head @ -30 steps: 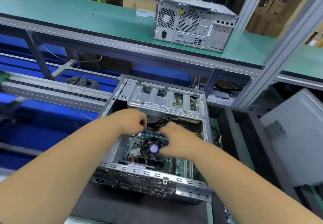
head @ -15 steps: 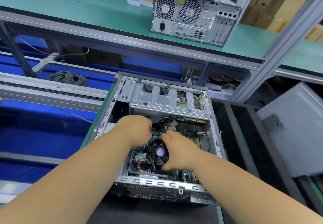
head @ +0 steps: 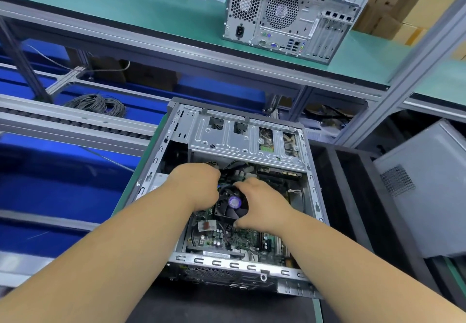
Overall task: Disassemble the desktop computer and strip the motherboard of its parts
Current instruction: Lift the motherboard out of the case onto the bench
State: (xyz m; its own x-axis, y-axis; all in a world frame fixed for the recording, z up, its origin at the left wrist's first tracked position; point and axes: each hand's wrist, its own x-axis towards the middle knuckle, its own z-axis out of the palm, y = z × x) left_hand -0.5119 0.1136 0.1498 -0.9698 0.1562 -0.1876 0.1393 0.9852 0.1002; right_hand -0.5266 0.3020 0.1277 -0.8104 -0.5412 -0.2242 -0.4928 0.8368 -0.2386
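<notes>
An open grey desktop case [head: 242, 143] lies on its side in front of me, with the green motherboard [head: 242, 238] showing inside. A black CPU fan [head: 230, 208] with a purple centre label sits on the board. My left hand [head: 198, 187] is curled against the fan's left edge, its fingertips hidden underneath. From the right, my right hand [head: 263, 205] grips the fan, fingers over its far rim and thumb at its near corner. Black cables [head: 235, 165] run behind the hands under the drive cage.
A second closed computer tower [head: 287, 17] stands on the green upper shelf [head: 126, 5]. A grey side panel [head: 426, 186] leans at the right. Left of the case there are blue bins [head: 63, 186], a roller rail [head: 75, 121] and a wire coil [head: 97, 103].
Both hands have dropped from the cables and memory slots toward me and now close around the CPU fan. The view has shifted closer to the case.
</notes>
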